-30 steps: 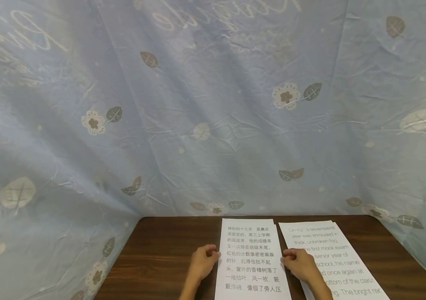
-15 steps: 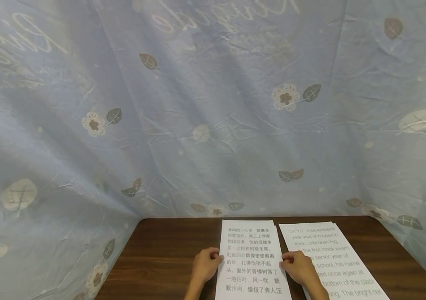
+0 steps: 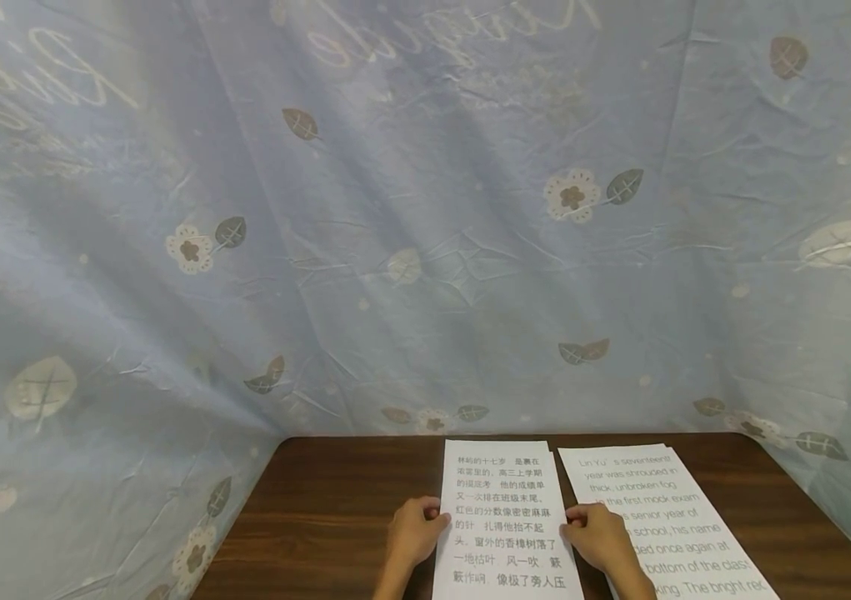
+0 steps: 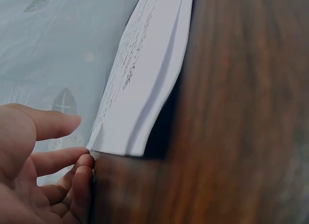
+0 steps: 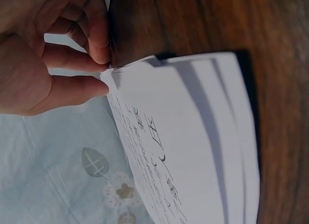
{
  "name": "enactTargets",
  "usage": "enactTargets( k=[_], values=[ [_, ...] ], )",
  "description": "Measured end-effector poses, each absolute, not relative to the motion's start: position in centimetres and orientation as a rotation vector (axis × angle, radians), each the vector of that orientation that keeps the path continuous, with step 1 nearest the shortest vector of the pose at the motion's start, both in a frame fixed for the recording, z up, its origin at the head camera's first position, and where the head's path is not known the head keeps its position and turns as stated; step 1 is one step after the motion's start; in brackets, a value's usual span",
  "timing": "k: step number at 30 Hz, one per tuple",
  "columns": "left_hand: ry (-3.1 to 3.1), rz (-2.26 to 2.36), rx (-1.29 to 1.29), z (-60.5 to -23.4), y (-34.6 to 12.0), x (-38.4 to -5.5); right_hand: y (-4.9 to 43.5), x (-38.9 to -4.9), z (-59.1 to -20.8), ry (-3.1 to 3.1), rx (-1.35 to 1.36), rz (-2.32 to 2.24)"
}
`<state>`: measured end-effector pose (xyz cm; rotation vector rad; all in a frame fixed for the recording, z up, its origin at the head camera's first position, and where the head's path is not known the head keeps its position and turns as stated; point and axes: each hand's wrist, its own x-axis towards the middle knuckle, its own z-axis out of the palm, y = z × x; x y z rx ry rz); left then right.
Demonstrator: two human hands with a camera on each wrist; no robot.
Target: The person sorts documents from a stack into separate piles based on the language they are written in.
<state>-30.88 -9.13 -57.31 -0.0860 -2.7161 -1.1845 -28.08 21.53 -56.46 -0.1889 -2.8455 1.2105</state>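
Observation:
A stack of white paper sheets (image 3: 500,521) printed with large Chinese characters lies between both hands. My left hand (image 3: 415,531) is at its left edge; in the left wrist view the index fingertip meets the paper's edge, while the thumb (image 4: 65,125) stands apart above it. On the opposite edge, my right hand (image 3: 599,537) pinches the stack between thumb (image 5: 84,90) and index finger. Several layers show along the stack's near end in the wrist views, not quite flush.
A second stack of paper (image 3: 676,525) with English print lies slanted at the right, partly behind my right hand and forearm. The dark wooden table (image 3: 327,500) ends at a pale blue curtain (image 3: 425,250) with leaf and flower patterns.
My left hand has moved slightly right and its thumb now overlaps the left edge of the Chinese-printed stack. The right hand has barely shifted. Both stacks stay in place.

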Motion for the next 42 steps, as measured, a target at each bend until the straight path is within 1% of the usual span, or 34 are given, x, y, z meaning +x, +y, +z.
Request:
enactTargets(
  k=[19,30,42],
  values=[
    [-2.704,-1.223,-0.066,-56.8,-9.2,-30.6,21.4,-28.0,-55.9,-2.816,-0.201,1.305],
    [-2.687,-1.259,0.012,-56.8,-9.0,-30.5,21.3,-27.9,-55.6,-2.817,-0.231,1.345],
    [-2.620,-1.326,-0.025,-56.6,-8.8,-30.5,21.3,-27.8,-55.2,-2.766,-0.222,1.437]
  ],
)
